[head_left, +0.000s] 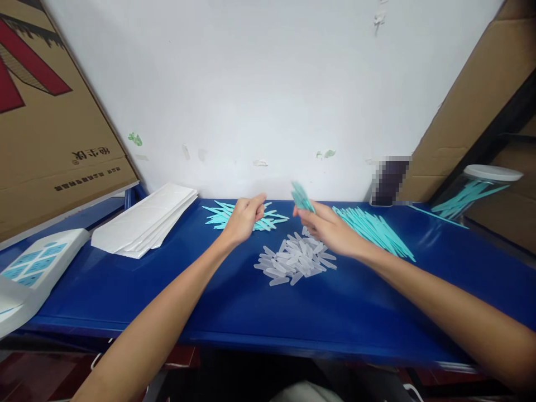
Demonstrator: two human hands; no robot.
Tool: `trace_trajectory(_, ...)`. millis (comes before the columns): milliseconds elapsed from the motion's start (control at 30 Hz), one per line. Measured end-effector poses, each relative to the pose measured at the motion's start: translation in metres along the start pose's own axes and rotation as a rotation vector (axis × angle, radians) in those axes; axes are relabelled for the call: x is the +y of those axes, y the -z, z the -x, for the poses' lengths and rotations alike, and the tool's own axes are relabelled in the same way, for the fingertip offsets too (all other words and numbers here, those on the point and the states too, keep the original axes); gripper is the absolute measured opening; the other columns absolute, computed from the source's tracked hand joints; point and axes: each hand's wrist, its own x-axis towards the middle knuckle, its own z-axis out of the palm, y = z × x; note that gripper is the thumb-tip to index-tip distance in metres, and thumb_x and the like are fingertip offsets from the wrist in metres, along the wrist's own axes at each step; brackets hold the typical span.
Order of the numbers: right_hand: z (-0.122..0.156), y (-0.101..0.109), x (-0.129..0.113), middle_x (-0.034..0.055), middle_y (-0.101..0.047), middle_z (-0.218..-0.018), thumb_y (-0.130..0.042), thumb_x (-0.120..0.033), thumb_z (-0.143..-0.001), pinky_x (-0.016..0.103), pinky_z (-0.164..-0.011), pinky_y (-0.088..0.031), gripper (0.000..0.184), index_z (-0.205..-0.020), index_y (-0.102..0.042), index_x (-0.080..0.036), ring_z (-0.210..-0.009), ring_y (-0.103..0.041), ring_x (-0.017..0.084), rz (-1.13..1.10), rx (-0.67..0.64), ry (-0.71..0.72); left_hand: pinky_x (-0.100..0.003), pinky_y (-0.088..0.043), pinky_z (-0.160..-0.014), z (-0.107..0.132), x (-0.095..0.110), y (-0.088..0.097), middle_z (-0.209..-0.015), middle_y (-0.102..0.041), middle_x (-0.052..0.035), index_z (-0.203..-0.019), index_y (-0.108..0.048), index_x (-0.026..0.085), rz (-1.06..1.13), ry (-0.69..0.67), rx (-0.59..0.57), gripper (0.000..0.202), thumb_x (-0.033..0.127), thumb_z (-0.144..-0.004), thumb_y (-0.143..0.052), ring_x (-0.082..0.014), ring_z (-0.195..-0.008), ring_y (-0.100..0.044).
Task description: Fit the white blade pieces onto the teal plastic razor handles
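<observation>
My right hand point(330, 228) is closed around a small bundle of teal plastic sticks point(302, 199), blurred by motion, with their tips pointing up and left. The fingers of my left hand point(245, 218) are curled together in a pinch; what they hold, if anything, is hidden. Beneath and behind that hand spreads a loose, crisscrossed pile of teal sticks point(218, 216). Between and nearer than both hands lies a heap of translucent, tapered plastic sleeves point(295, 259). To the right of my right hand, more teal sticks point(379, 234) lie roughly side by side in a slanted row.
On the blue table point(201, 301) at left are stacked white paper bags point(146, 218) and a white device with blue keys point(37, 268). A dark phone-like object point(391, 181) leans against the white wall. A lidded clear jar point(473, 192) holds teal sticks. Cardboard point(54, 123) stands at both sides.
</observation>
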Motion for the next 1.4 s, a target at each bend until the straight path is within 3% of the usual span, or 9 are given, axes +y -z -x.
trace_trajectory(100,0.012,-0.007,-0.009,-0.0008,-0.054,-0.074,-0.035,-0.042,-0.102,0.029,-0.055,-0.031,0.025,-0.097,-0.048,-0.022,-0.059,-0.045,0.015,0.556,-0.02,0.051,-0.03,-0.021,-0.051,0.006,-0.007,-0.006,-0.049,-0.024,0.0038,-0.05,-0.031,0.021,0.048,-0.057,-0.021,0.061,0.06,-0.097,-0.032,-0.0108,-0.048,-0.023)
trace_trajectory(200,0.018,-0.017,-0.016,0.0027,-0.058,-0.08,-0.03,-0.044,-0.103,0.03,-0.053,-0.024,0.029,-0.1,-0.046,-0.02,-0.058,-0.044,0.016,0.89,-0.001,0.069,-0.029,-0.023,-0.052,0.016,-0.007,-0.015,-0.053,-0.031,0.0033,-0.058,-0.034,0.02,-0.029,-0.104,-0.02,0.059,0.062,-0.1,-0.027,-0.0114,-0.051,-0.027)
trace_trajectory(333,0.02,-0.025,-0.017,0.0079,-0.062,-0.094,-0.022,-0.045,-0.106,0.031,-0.05,-0.022,0.039,-0.108,-0.048,-0.017,-0.059,-0.049,0.017,1.05,-0.012,0.091,-0.028,-0.029,-0.055,0.023,-0.009,-0.025,-0.059,-0.037,0.0037,-0.069,-0.035,0.021,-0.075,-0.109,0.029,0.051,0.059,-0.102,-0.027,-0.0124,-0.056,-0.034)
trace_trajectory(500,0.021,-0.033,-0.013,0.0094,-0.063,-0.099,-0.023,-0.044,-0.106,0.031,-0.048,-0.016,0.039,-0.116,-0.049,-0.016,-0.059,-0.055,0.019,1.191,0.03,0.1,-0.027,-0.029,-0.055,0.024,-0.018,-0.038,-0.06,-0.035,0.0041,-0.066,-0.037,0.02,-0.008,-0.047,0.054,0.055,0.062,-0.1,-0.032,-0.0114,-0.056,-0.033)
trace_trajectory(667,0.021,-0.03,-0.008,0.0086,-0.064,-0.093,-0.027,-0.042,-0.106,0.03,-0.05,-0.018,0.033,-0.116,-0.046,-0.018,-0.058,-0.052,0.018,1.007,-0.025,0.106,-0.026,-0.027,-0.053,0.026,-0.023,-0.043,-0.058,-0.029,0.006,-0.067,-0.036,0.02,0.119,-0.045,0.056,0.053,0.063,-0.098,-0.039,-0.0102,-0.054,-0.029)
trace_trajectory(867,0.015,-0.01,0.003,0.0018,-0.052,-0.08,-0.038,-0.048,-0.102,0.029,-0.06,-0.034,0.031,-0.084,-0.043,-0.023,-0.067,-0.044,0.016,0.528,-0.151,0.192,-0.026,-0.031,-0.057,0.032,-0.019,-0.034,-0.063,-0.038,0.005,-0.075,-0.041,0.02,0.051,-0.143,-0.054,0.044,0.056,-0.101,-0.04,-0.0114,-0.058,-0.034)
trace_trajectory(967,0.016,-0.003,0.003,0.002,-0.052,-0.08,-0.041,-0.05,-0.1,0.03,-0.061,-0.035,0.034,-0.08,-0.044,-0.022,-0.069,-0.044,0.016,0.496,-0.168,0.181,-0.026,-0.031,-0.059,0.033,-0.017,-0.034,-0.067,-0.036,0.0046,-0.076,-0.04,0.02,0.038,-0.192,-0.091,0.04,0.052,-0.101,-0.042,-0.0116,-0.06,-0.034)
trace_trajectory(1100,0.022,-0.002,0.0,-0.0002,-0.053,-0.07,-0.041,-0.05,-0.101,0.03,-0.054,-0.03,0.029,-0.091,-0.048,-0.023,-0.059,-0.044,0.016,0.503,-0.246,0.108,-0.027,-0.03,-0.06,0.033,-0.017,-0.036,-0.068,-0.036,0.0046,-0.078,-0.037,0.02,0.003,-0.225,-0.126,0.036,0.047,-0.102,-0.042,-0.0123,-0.062,-0.033)
trace_trajectory(1400,0.022,-0.009,0.006,-0.0005,-0.052,-0.069,-0.029,-0.047,-0.104,0.03,-0.057,-0.032,0.037,-0.083,-0.047,-0.023,-0.059,-0.044,0.016,0.426,-0.141,0.119,-0.025,-0.03,-0.057,0.033,-0.022,-0.036,-0.072,-0.038,0.0047,-0.083,-0.038,0.02,0.156,-0.205,-0.138,0.032,0.044,-0.099,-0.051,-0.0102,-0.061,-0.035)
